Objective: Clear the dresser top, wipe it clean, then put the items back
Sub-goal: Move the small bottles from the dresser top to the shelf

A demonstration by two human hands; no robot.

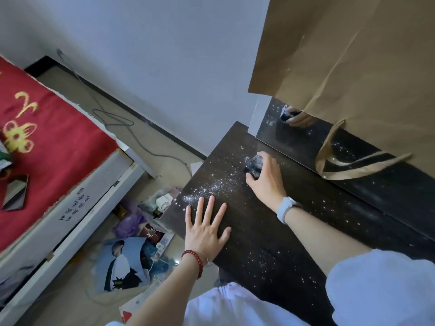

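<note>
The left hand [207, 228] lay flat on the dark dresser top [294, 231], fingers spread and grasping nothing. The right hand [266, 177] gripped a small dark wad [254, 164] — a cloth, possibly, though too dark to tell — pressed onto the surface near the mirror [306, 142]. White specks [211, 189] lay scattered between the hands. A brown paper bag [353, 67] hung over the mirror, and clutter [146, 222] sat on the floor beside the dresser.
</note>
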